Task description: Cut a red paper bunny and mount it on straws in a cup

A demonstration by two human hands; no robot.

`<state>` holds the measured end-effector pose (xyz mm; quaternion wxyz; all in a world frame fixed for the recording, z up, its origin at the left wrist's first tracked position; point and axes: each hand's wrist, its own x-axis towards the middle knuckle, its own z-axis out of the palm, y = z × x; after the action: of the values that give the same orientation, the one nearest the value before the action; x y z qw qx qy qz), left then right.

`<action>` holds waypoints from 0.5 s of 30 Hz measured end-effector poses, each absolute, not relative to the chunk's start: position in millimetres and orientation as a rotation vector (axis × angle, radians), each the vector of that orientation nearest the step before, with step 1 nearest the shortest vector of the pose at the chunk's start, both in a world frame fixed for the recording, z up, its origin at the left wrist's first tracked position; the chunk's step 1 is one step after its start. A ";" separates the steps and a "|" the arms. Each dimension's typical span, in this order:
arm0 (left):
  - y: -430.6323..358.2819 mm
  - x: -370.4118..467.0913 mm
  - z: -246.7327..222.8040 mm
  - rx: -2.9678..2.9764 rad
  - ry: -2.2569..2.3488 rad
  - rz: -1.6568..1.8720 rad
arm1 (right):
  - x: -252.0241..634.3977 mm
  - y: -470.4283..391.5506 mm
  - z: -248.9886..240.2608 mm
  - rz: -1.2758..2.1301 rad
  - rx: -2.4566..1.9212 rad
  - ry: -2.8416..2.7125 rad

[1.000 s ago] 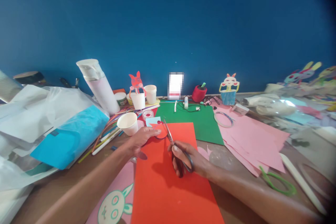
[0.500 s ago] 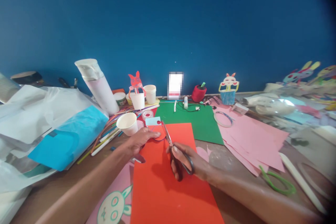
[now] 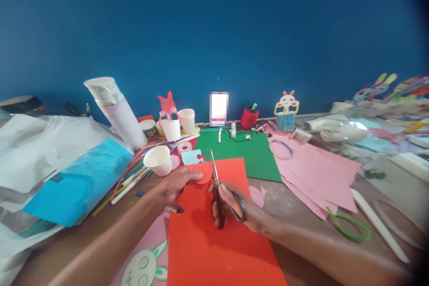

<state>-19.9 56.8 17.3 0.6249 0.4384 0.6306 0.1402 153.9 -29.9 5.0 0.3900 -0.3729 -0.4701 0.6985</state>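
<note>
My right hand (image 3: 231, 201) is closed round the black handles of a pair of scissors (image 3: 215, 172), whose blades point up and away. They lie over the upper part of an orange sheet of paper (image 3: 224, 250), beside a curved outline. The fingers of my left hand (image 3: 179, 183) pinch that sheet near its upper left edge, thumb on top and the other fingers mostly hidden beneath. Just beyond the thumb lies a small light blue paper piece (image 3: 191, 157). A pink sheet with a drawn rabbit face (image 3: 142, 268) shows partly from under the orange sheet.
A paper cup (image 3: 157, 161) and tape roll (image 3: 184, 147) stand close to my left hand. Green paper (image 3: 234, 145) lies beyond, pink sheets (image 3: 321, 170) to the right. A tall flask (image 3: 115, 114) and plastic bags (image 3: 63, 143) occupy the left; decorated cups (image 3: 285, 120) line the blue wall.
The view has shifted slightly, so most things appear a little further left. The scissor blades have swung more upright beside the curved outline. Both hands keep their hold.
</note>
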 end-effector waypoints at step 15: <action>56.7 -18.6 22.1 0.990 1.203 0.339 | 162.7 -24.6 10.5 1.722 -1.073 -1.370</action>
<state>-18.6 56.7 22.1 0.6987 0.4444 0.5397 0.1520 162.7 -24.6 10.5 0.3400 -0.4124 -0.5262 0.6614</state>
